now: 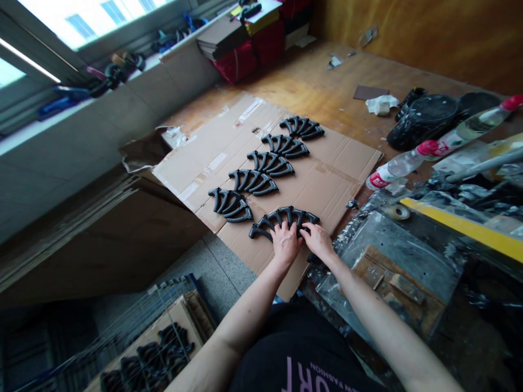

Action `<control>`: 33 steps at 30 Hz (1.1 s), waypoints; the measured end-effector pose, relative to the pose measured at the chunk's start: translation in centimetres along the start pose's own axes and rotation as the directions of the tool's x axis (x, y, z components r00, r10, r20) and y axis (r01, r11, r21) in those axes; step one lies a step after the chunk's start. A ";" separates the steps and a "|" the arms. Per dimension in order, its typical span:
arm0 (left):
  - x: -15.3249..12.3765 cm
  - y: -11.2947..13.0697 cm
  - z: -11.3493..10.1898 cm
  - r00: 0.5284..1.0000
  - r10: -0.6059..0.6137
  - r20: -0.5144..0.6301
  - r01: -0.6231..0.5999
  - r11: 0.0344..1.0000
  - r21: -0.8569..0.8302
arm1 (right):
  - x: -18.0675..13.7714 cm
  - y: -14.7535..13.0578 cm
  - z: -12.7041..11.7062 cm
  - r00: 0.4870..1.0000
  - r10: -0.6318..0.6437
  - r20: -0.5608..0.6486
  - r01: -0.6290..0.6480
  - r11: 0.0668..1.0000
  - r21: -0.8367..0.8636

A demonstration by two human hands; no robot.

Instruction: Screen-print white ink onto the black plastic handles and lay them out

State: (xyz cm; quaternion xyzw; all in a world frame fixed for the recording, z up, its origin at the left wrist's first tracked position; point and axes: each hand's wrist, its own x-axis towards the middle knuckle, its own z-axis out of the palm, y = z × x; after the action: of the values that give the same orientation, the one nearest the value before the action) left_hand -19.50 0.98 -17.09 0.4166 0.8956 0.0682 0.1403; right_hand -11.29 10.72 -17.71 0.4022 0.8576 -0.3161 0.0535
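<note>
Both my hands are at the nearest fan-shaped row of black curved handle-like parts (pixel 267 222), lying on a flattened cardboard sheet (pixel 339 152). My left hand (pixel 286 239) has its bent fingers over the middle parts, gripping them from above. Just beside it, my right hand (pixel 317 239) is closed at the row's right end, fingertips on a part; the exact grip is partly hidden. Several similar fans, such as the black fan of parts (pixel 253 182), run away from me in a diagonal line, their parts overlapping.
Plastic bottles (pixel 402 164) and black containers (pixel 429 117) stand at the right. A stained work surface (pixel 408 245) with a tape roll (pixel 397 212) is right of my hands. More black parts (pixel 151 356) sit in a wire rack at lower left. Cardboard sheets (pixel 93 239) lean left.
</note>
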 end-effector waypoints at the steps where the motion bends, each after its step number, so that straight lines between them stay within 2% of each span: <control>1: 0.0 -0.1 0.0 1.000 0.007 0.007 -0.007 1.000 -0.003 | 0.0 -0.1 0.0 1.000 0.001 -0.002 -0.001 1.000 0.005; 4: -0.1 -0.3 -0.3 1.000 0.015 0.019 -0.015 1.000 -0.018 | -0.2 -0.2 0.0 1.000 -0.008 -0.024 0.008 0.999 0.031; 7: 0.3 0.0 -1.0 0.999 0.036 -0.016 -0.037 0.999 -0.016 | -0.3 0.0 -0.3 0.996 -0.025 -0.081 0.030 0.997 0.065; 11: 3.2 1.7 -2.6 0.987 0.141 -0.079 -0.141 0.990 0.007 | 0.9 1.1 -2.1 0.972 -0.033 -0.234 0.064 0.990 0.129; 13: 6.1 2.8 -3.5 0.971 0.220 -0.094 -0.220 0.975 0.007 | 2.3 1.8 -3.3 0.949 -0.004 -0.314 0.059 0.985 0.165; 16: 11.7 4.7 -4.5 0.929 0.357 -0.098 -0.358 0.934 0.015 | 5.1 2.9 -4.8 0.898 0.047 -0.438 0.073 0.965 0.253; 20: 20.3 8.4 -5.1 0.862 0.502 -0.063 -0.501 0.865 0.035 | 8.6 4.1 -4.2 0.835 0.123 -0.536 0.061 0.948 0.312; 23: 26.0 11.5 -4.6 0.837 0.547 -0.002 -0.546 0.837 0.040 | 9.7 4.5 -1.8 0.855 0.111 -0.507 -0.031 0.986 0.163; 27: 31.6 14.5 -3.1 0.836 0.544 0.078 -0.547 0.836 0.037 | 9.3 4.4 1.4 0.891 0.012 -0.454 -0.047 0.997 -0.065; 30: 34.2 15.2 -2.3 0.848 0.521 0.097 -0.526 0.850 0.034 | 8.8 4.2 2.3 0.907 0.004 -0.422 -0.063 0.990 -0.127; 33: 35.0 15.4 -2.0 0.859 0.502 0.101 -0.507 0.862 0.024 | 8.6 3.8 2.1 0.921 0.019 -0.390 -0.083 0.986 -0.147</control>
State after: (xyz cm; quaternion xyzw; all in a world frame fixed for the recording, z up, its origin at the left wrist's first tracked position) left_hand -30.44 37.67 -18.28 0.6424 0.7494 0.0614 0.1480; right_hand -14.65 17.00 -24.25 0.4732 0.8631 -0.1590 -0.0766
